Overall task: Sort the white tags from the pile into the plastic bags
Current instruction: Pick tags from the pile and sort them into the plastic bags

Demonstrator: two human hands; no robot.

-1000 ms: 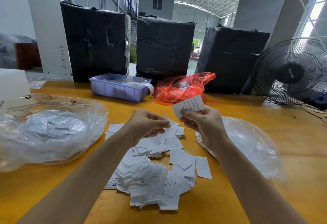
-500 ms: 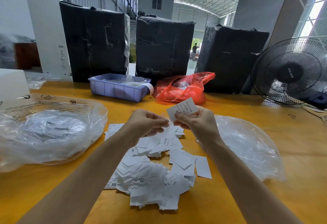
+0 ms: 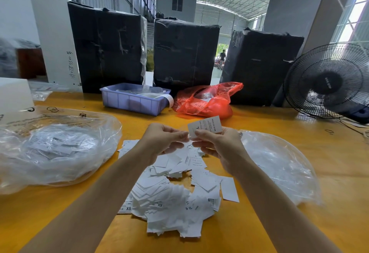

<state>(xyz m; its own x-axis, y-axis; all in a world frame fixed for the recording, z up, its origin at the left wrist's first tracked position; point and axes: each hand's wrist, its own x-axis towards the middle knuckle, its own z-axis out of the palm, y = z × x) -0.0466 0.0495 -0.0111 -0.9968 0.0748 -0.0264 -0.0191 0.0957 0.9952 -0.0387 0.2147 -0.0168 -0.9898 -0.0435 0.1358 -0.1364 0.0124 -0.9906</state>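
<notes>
Above the pile of white tags (image 3: pixel 169 191), near the middle of the head view, we are holding one white tag (image 3: pixel 205 126) up. Our right hand (image 3: pixel 217 147) is pinching its lower edge between thumb and fingertips; our left hand (image 3: pixel 163 141) is curling its fingers at the tag's left corner, and we cannot tell whether they are gripping it. The tag's long axis is running from about 8 o'clock to 2 o'clock, printed face toward us, with "L" and "MADE IN CHINA" readable.

At 9 o'clock from the pile, a clear plastic bag (image 3: pixel 60 147) is lying on the yellow table (image 3: pixel 329 153) with white tags inside, blurred by the film. At 3 o'clock a second clear bag (image 3: pixel 279 165) is lying flat; its contents are hard to make out, and our right forearm is covering its near edge.

At 12 o'clock a purple tray (image 3: pixel 133 102) is holding plastic and paper, beside a red bag (image 3: pixel 205 101) whose contents are unclear. Behind them three black wrapped bales (image 3: pixel 185 53) are standing. At 2 o'clock a black fan (image 3: pixel 327 81) is cut off by the frame edge.
</notes>
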